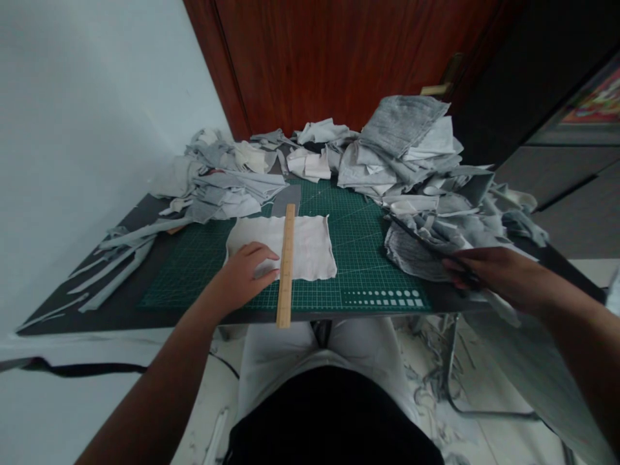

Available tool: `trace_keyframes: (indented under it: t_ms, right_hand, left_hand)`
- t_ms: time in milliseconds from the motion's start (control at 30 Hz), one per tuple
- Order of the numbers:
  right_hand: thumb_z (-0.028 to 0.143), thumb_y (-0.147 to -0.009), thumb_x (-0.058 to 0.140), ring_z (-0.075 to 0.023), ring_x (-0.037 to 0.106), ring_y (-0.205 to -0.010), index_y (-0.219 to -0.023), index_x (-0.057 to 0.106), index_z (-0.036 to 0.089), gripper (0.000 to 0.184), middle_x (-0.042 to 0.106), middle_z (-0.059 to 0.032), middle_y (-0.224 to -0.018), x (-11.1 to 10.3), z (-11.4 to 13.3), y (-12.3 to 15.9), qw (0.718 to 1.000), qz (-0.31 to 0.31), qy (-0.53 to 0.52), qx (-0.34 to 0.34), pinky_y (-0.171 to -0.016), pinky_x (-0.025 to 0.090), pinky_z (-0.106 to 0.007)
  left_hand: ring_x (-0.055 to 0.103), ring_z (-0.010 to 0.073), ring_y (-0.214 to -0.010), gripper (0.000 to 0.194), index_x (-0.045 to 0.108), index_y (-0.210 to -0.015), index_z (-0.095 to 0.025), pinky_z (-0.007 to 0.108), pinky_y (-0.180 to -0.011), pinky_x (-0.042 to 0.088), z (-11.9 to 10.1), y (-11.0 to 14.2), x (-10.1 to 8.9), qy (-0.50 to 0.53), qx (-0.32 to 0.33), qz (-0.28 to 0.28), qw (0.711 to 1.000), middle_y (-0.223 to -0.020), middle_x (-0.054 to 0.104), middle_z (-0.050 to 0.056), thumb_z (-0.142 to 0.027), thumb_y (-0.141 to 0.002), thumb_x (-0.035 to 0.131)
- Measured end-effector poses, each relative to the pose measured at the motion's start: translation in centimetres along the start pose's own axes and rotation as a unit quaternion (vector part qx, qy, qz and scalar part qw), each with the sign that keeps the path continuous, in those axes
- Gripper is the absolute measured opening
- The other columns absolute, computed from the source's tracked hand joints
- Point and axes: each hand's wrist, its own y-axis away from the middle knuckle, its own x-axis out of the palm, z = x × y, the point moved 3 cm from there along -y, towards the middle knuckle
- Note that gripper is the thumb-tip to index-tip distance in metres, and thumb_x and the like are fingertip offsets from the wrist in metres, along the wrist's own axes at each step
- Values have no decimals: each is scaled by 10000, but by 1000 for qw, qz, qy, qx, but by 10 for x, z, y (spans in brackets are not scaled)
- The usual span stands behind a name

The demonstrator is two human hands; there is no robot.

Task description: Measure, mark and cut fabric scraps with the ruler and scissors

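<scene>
While a reddish-brown door [339,64] fills the far side of my view, the dark table [121,316] stretches from left to right in front of it. On the table I have a green cutting mat [361,239] with a printed grid, with rows of white dots and squares near its right near corner. Along the far right lies the right heap [407,139], grey and white fabric piled high and spilling toward the near right. The left heap [217,184], lower, lies at the far left, and pale strips [116,274] fan out across the left end of the table.

The pale cloth [312,248], roughly rectangular with slightly curled edges, lies on the middle of the mat. A textured grey piece [411,258] lies beside the mat's right part, partly under other scraps. Across the pale cloth runs the wooden ruler [287,258], its near end jutting past the table's near edge.

My left hand [245,271] rests on the cloth's left near part, thumb and fingers spread, the tips just beside the ruler, pinching nothing. At the right, above the near part of the table, my right hand [494,274] is closed around the dark scissors [416,239], which point toward the far left; blur hides the handles.
</scene>
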Motion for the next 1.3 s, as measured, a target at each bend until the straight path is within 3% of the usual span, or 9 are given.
trace_keyframes:
  t_ms: [233,300,433,633,800,967,1100,1167,1300]
  right_hand:
    - [447,-748,737,-238,677,-803,-796,700,236,219,707,-103,-863,7,-5,8,963,-20,-253,95,-812,554,-379]
    - [527,-792,696,-258,694,-822,-790,726,201,327,713,-137,-882,11,1,2,949,1,-292,116,-858,551,-418]
    - [843,-781,500,-326,697,-910,-806,750,169,720,713,-214,-918,2,17,-15,932,20,-359,49,-872,538,-495]
    - [884,-707,539,-287,660,-858,-976,744,161,798,664,-172,-923,-45,24,-57,893,-35,-446,-47,-821,549,-482]
    - [387,-750,595,-286,678,-1009,-998,730,124,386,678,-199,-1042,-72,40,-84,876,-71,-471,-74,-732,556,-397]
    - [277,-667,527,-247,664,-904,-1034,700,103,441,690,-216,-1069,-70,61,-81,807,-30,-570,-154,-617,533,-340]
    - [419,-767,488,-262,659,-892,-975,702,114,426,690,-215,-1016,-61,62,-75,816,10,-561,-137,-575,493,-341]
    - [538,-870,321,-220,663,-880,-1003,729,111,605,697,-149,-990,-59,63,-69,838,23,-534,-109,-609,463,-336]
    - [539,-937,210,-138,658,-787,-986,761,123,692,727,-117,-1020,-59,75,-51,862,-12,-499,-90,-622,436,-322]
  left_hand:
    - [614,249,-1060,137,701,-1011,-212,400,-952,488,-28,-2,19,-32,12,43,998,-1080,648,61,-276,-890,706]
    - [600,269,-1097,133,710,-1002,-223,410,-938,474,-35,-8,24,-74,-2,43,996,-1117,653,62,-291,-888,721]
    - [579,292,-1119,80,716,-956,-227,429,-896,427,-44,-20,30,-142,0,54,988,-1126,685,54,-290,-910,701]
    - [608,257,-1072,45,726,-923,-218,415,-874,384,-47,-30,39,-114,2,66,991,-1072,726,24,-238,-905,691]
    - [620,256,-1104,86,721,-972,-225,414,-901,379,-55,-39,47,-104,2,61,993,-1107,741,17,-257,-893,708]
    - [615,273,-1147,168,700,-1045,-241,465,-969,348,-63,-38,46,-126,-3,52,991,-1157,739,19,-262,-879,718]
    - [600,307,-1123,128,675,-951,-224,530,-1008,310,-64,-29,40,-175,-7,40,984,-1071,740,40,-314,-874,725]
    - [589,319,-1099,132,666,-902,-223,549,-1005,307,-62,-24,36,-192,-13,38,981,-1029,733,47,-338,-876,724]
    - [565,341,-1081,156,681,-925,-237,569,-983,306,-59,-15,30,-206,-26,28,978,-1045,726,59,-371,-869,737]
